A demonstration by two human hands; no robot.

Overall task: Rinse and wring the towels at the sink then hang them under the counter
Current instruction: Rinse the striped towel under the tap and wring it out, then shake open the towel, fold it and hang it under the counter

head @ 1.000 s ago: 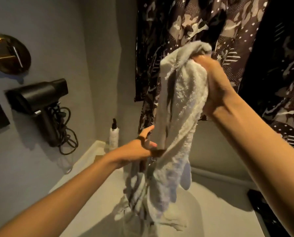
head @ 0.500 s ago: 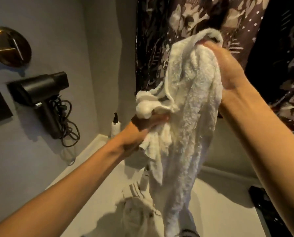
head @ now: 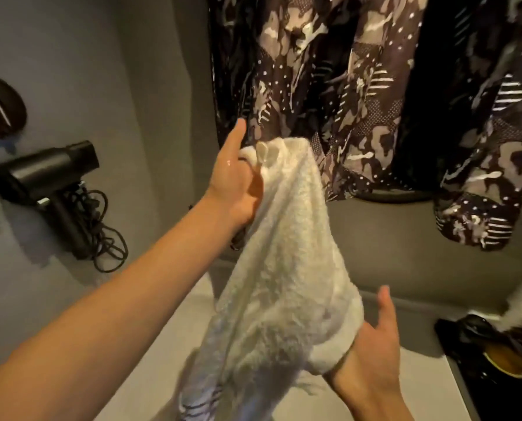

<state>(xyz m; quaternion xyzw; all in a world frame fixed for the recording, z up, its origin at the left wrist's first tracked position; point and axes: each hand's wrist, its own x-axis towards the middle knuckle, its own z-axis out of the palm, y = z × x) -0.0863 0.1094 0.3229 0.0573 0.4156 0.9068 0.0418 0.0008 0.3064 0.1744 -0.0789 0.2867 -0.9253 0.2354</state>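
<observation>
Head: towel in left hand.

**Hands swap places on the towel**

The left hand now grips the top of the white towel, raised from its lower hold a second ago. The right hand, which earlier held the top, now sits low and near, palm open under the towel's bunched lower fold. The towel hangs wider.
</observation>
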